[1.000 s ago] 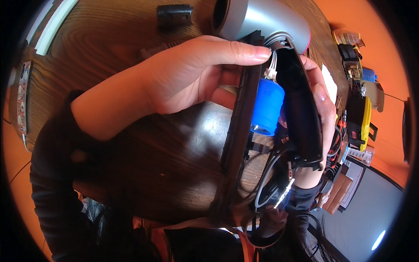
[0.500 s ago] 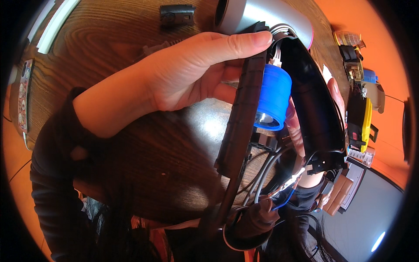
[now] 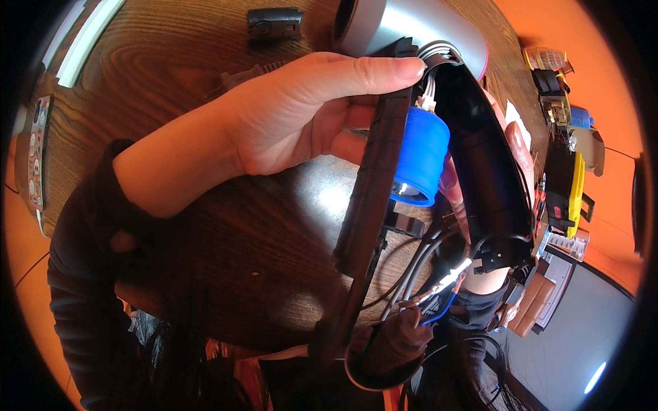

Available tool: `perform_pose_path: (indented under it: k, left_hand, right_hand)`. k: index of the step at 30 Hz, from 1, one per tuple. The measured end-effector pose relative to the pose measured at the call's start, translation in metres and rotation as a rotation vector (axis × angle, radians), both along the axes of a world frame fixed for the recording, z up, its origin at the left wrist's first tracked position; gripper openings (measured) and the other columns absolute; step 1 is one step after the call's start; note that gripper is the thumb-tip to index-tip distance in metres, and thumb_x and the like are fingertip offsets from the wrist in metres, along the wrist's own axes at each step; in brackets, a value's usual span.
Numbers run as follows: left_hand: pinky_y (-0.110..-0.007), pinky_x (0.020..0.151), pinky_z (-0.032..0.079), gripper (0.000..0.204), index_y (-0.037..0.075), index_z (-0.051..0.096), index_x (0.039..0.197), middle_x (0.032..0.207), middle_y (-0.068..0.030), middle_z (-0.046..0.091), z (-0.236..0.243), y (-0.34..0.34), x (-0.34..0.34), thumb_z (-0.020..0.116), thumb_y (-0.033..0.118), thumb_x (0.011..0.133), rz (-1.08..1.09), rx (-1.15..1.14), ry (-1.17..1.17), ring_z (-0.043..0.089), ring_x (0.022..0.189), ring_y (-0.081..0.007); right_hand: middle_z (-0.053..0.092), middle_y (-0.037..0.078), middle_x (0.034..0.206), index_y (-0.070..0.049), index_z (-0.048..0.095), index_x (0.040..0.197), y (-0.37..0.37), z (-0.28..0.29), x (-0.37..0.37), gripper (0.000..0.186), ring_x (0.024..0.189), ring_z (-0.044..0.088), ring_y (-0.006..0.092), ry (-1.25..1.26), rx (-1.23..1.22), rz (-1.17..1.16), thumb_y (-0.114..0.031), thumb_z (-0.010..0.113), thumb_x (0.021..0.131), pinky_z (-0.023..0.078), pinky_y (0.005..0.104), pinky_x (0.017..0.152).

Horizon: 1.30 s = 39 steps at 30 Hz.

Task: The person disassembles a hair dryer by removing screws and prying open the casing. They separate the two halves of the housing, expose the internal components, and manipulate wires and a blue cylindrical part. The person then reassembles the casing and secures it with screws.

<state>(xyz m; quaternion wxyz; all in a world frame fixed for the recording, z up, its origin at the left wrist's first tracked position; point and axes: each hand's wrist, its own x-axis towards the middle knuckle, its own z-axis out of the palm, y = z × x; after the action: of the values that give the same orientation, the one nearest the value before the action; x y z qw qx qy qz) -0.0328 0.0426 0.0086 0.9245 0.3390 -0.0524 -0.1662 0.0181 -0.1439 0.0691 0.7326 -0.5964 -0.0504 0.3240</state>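
My left hand [image 3: 295,103] is closed on the upper end of a long black casing half [image 3: 373,178], thumb near its top edge. My right hand [image 3: 519,147] wraps round the back of a curved black casing half [image 3: 483,151], its inner side facing me. The two halves stand apart like a V and meet at the top. Between them sits a blue cylindrical part [image 3: 421,151], likely a sleeved motor, with white wires [image 3: 430,88] at its upper end. Grey cables [image 3: 410,277] and a bright-lit wire [image 3: 445,277] run down to a dark cone-shaped piece [image 3: 394,346].
A silver cylinder [image 3: 425,27] lies behind the casing on the wooden table [image 3: 171,68]. A small black plastic piece [image 3: 274,26] is at the back. A phone in a patterned case [image 3: 40,154] lies far left. Boxes and a yellow-black case [image 3: 574,195] stand at right.
The right casing half and the blue part have shifted slightly left. The cone-shaped piece has also moved a little left. My left hand has barely moved.
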Motion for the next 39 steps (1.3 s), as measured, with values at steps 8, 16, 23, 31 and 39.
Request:
perform_pose_path:
  k: [8, 16, 23, 31, 39]
  left_hand:
    - [-0.034, 0.077, 0.053, 0.030, 0.005, 0.058, 0.105, 0.097, -0.0036, 0.061, -0.002, 0.001, 0.001, 0.055, 0.030, 0.088, -0.042, 0.068, -0.035, 0.060, 0.090, -0.0144]
    - [-0.033, 0.076, 0.053, 0.030, 0.003, 0.059, 0.101, 0.094, -0.0050, 0.061, -0.001, -0.001, 0.001, 0.056, 0.030, 0.088, -0.021, 0.072, -0.008, 0.060, 0.088, -0.0148]
    - [-0.033, 0.076, 0.052, 0.030, 0.004, 0.059, 0.102, 0.095, -0.0042, 0.061, -0.002, -0.001, 0.001, 0.056, 0.030, 0.088, -0.019, 0.050, 0.000, 0.060, 0.088, -0.0146]
    - [-0.032, 0.076, 0.052, 0.031, 0.005, 0.057, 0.107, 0.096, -0.0032, 0.061, -0.001, 0.000, 0.001, 0.056, 0.030, 0.088, -0.035, 0.046, 0.030, 0.060, 0.090, -0.0146]
    - [-0.032, 0.077, 0.050, 0.029, 0.006, 0.057, 0.107, 0.097, -0.0032, 0.061, -0.005, -0.004, 0.003, 0.055, 0.029, 0.089, 0.029, 0.039, 0.005, 0.059, 0.090, -0.0146]
  right_hand:
    - [0.061, 0.013, 0.097, -0.002, 0.039, 0.122, -0.001, -0.005, 0.003, 0.055, 0.067, 0.058, 0.0132, -0.053, 0.021, 0.065, -0.044, 0.048, 0.088, 0.045, 0.0215, 0.058]
    - [0.060, 0.014, 0.100, -0.003, 0.040, 0.119, -0.009, -0.011, 0.011, 0.053, 0.081, 0.060, 0.0155, -0.077, 0.112, 0.205, -0.036, 0.060, 0.082, 0.048, 0.0226, 0.068]
    - [0.055, 0.013, 0.112, 0.001, 0.037, 0.127, 0.002, -0.008, -0.003, 0.063, 0.092, 0.057, 0.0151, -0.157, -0.056, 0.068, -0.037, 0.058, 0.080, 0.048, 0.0221, 0.073]
    - [0.056, 0.014, 0.109, -0.004, 0.038, 0.122, -0.003, -0.009, 0.005, 0.050, 0.092, 0.059, 0.0196, -0.040, 0.121, 0.143, -0.020, 0.062, 0.080, 0.049, 0.0304, 0.081]
    - [0.055, 0.011, 0.103, 0.003, 0.033, 0.129, 0.006, -0.007, -0.004, 0.074, 0.055, 0.052, 0.0083, -0.199, -0.139, 0.064, -0.047, 0.054, 0.079, 0.040, 0.0177, 0.043]
